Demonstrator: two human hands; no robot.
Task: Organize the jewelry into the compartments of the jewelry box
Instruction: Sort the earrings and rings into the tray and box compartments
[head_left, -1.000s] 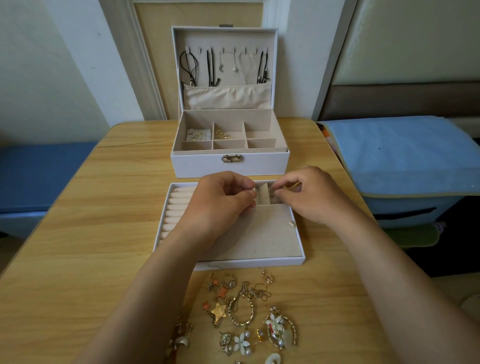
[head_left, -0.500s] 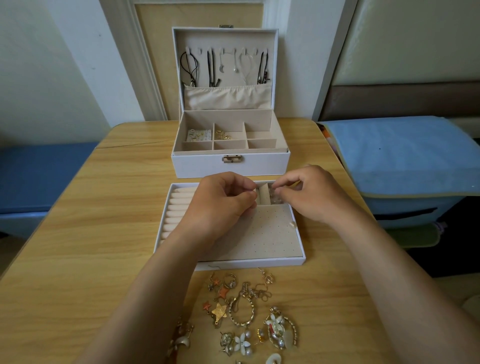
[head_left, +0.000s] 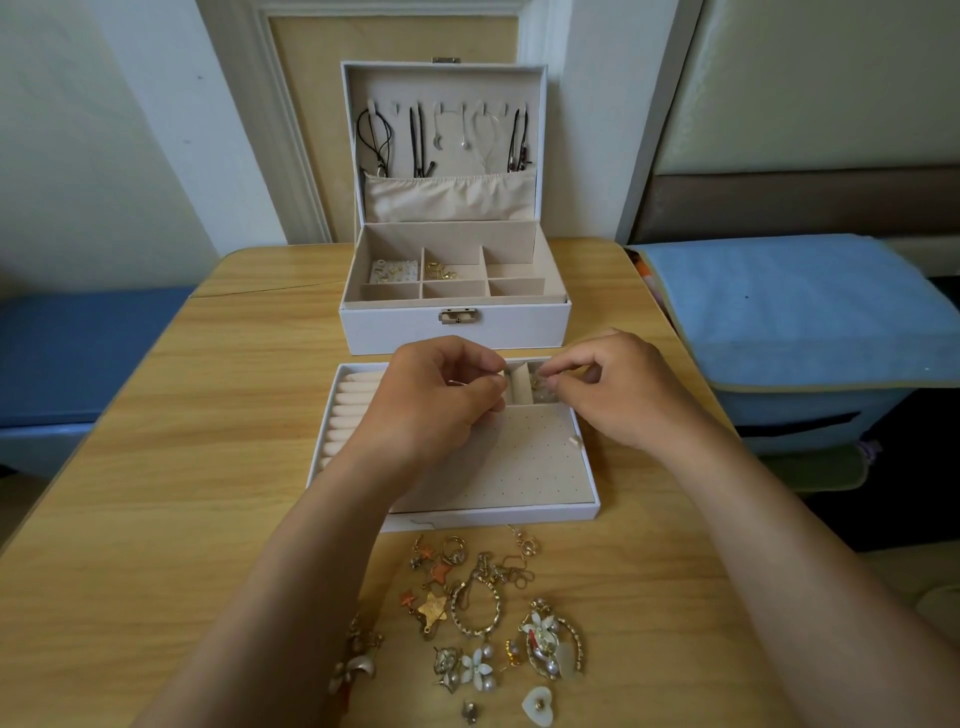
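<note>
1. Head view: the loose jewelry (head_left: 483, 613) lies in a tangle on the near part of the table (head_left: 156, 467). It sits just this side of the tray (head_left: 519, 514). The open jewelry box (head_left: 452, 327) stands beyond the tray, at the far end.
2. These pieces look light and small: gold-toned hoops, hooks, star charms, pearl and flower drops. I judge that the thin ear wires would bend easily and the hooks would snag on each other. Each is best taken by its charm or hoop body and lifted singly, not dragged out by the wire.
3. The left hand (head_left: 436, 400) hovers over the far middle of the tray, fingers curled in tight with the thumb against them. A thin metal piece (head_left: 457, 383) glints at the fingers, and the hand appears to pinch it. It is too small to name.
4. The right hand (head_left: 618, 395) is over the small compartments (head_left: 519, 387) at the tray's far right. Thumb and forefinger are closed on a small piece (head_left: 543, 375), and the other fingers are loosely curled. The pinch sits just above a compartment that holds a few pale bits.
5. Ring rolls (head_left: 353, 410) fill the tray's left side, partly hidden by the left hand. One stud (head_left: 575, 441) sits at the right edge of the perforated panel (head_left: 519, 467). Two far compartments of the box hold items, and necklaces (head_left: 447, 135) hang in the lid.
</note>
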